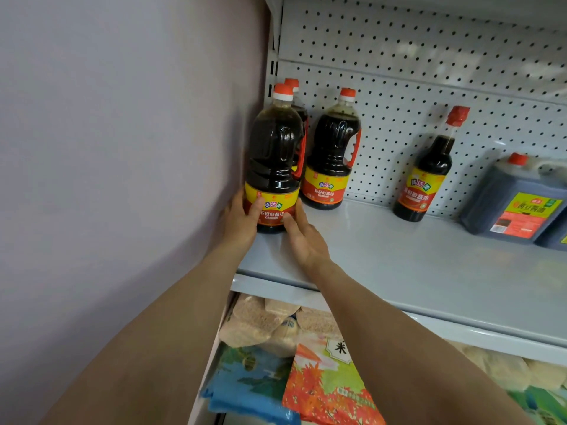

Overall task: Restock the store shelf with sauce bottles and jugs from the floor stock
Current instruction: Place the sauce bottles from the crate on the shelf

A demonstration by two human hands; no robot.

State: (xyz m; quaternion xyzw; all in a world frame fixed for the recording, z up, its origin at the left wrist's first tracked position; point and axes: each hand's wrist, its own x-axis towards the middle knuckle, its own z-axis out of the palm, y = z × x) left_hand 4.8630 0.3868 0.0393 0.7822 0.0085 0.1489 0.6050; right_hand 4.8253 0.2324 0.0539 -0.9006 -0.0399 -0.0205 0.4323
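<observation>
- The left hand [242, 220] gripped the lower left side of the front sauce jug [273, 161], its thumb curled over the yellow-and-red label.
- The right hand [302, 237] pressed against the jug's lower right side with fingers nearly straight, the thumb lying along the label's bottom edge; it seemed to steady rather than clasp, though the far fingers were hidden behind the jug.
- The jug stood upright between the two hands at the near left corner of the grey shelf [414, 265], close to the lilac wall [122, 148] on the left.
- Just behind it stood a second jug [296, 96], mostly hidden, with only its orange cap and part of its handle showing.
- To the right, set farther back, a third jug [333, 151] stood apart from the held one.
- Farther right, well apart, a slim sauce bottle [426, 176] with a red cap stood against the pegboard back [429, 72].
- At the far right edge sat a squat dark canister [515, 204] with an orange cap.
- Below the shelf lay rice bags [322, 384], some printed in bright colours, others pale.
</observation>
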